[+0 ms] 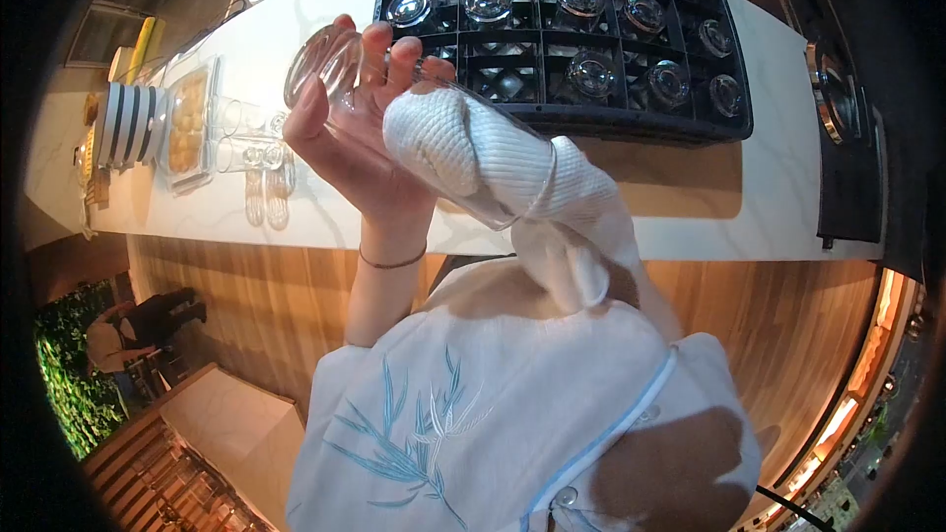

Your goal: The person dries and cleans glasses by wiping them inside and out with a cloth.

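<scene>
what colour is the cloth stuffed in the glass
White, with a woven waffle-like texture; the cloth shows clearly inside the glass in the head view.

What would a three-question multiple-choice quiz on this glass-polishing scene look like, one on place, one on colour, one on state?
1. Where does the black glass rack sit?
A. On the white counter
B. On the floor
C. On a chair

2. What colour is the cloth stuffed into the held glass?
A. Red
B. White
C. Black

3. How is the glass being held?
A. Standing upright on the counter
B. Tilted in the air, gripped by the left hand
C. Lying in the rack

Answers: 1 A, the rack rests on the white counter beyond the hands. 2 B, the cloth inside the glass is white. 3 B, the left hand wraps the tilted glass above the counter, while the right hand is hidden under the cloth.
</scene>
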A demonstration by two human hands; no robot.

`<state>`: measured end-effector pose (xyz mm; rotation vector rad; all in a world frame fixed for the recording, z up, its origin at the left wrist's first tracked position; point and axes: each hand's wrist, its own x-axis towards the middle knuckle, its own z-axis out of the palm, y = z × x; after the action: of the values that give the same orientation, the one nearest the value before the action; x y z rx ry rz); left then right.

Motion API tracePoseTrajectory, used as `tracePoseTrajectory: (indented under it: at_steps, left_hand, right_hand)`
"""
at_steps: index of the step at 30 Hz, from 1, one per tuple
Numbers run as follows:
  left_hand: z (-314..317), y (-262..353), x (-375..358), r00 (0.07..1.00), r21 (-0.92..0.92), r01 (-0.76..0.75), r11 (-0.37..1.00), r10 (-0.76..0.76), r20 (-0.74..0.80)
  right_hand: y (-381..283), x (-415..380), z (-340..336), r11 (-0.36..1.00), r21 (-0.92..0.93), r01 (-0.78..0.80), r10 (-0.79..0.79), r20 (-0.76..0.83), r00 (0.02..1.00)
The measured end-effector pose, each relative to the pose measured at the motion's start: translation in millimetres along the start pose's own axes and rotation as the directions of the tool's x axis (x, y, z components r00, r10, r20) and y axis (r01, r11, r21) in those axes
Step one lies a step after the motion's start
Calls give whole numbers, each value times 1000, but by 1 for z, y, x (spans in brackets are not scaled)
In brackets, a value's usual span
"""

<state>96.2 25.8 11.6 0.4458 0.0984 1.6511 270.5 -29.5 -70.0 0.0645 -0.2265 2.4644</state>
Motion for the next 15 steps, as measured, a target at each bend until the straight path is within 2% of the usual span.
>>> tracePoseTrajectory:
  at_steps: [2,4,6,8,9,10,11,12,13,14,15]
  left_hand:
    - [-1,1,3,998,8,21,1000,-22,57]
    - [-2,2,4,995,20,47,999,-48,89]
    - [0,3,5,992,17,73,997,-74,102]
    - [-4,1,6,993,14,57,998,-58,105]
    - [-5,1,5,993,12,49,999,-50,107]
    - [-5,-1,4,1000,81,6,997,-8,29]
    - [-4,-4,1,998,153,-33,988,40,-43]
    - [-3,-7,-2,989,228,-66,971,94,-112]
    - [0,-13,-7,982,297,-55,953,106,-158]
    - [-3,-24,-13,971,405,-113,907,188,-150]
    - [-5,-24,-15,972,340,-31,940,107,-209]
  right_hand:
    - [7,-6,-11,984,99,-145,141,51,989]
    - [10,-9,-16,984,119,-136,135,18,991]
    - [7,-11,-14,997,57,-52,55,-57,997]
    - [0,-6,-4,969,-200,142,-173,-151,973]
    - [-4,-1,0,899,-377,225,-309,-180,934]
    - [-6,2,7,757,-595,271,-444,-164,881]
    - [-4,4,22,459,-854,245,-609,-101,787]
    - [-1,8,33,101,-984,144,-725,27,689]
    - [-2,15,44,-107,-980,166,-755,189,629]
    - [-5,15,46,-348,-932,102,-706,333,626]
    - [-11,14,46,-568,-822,37,-623,459,633]
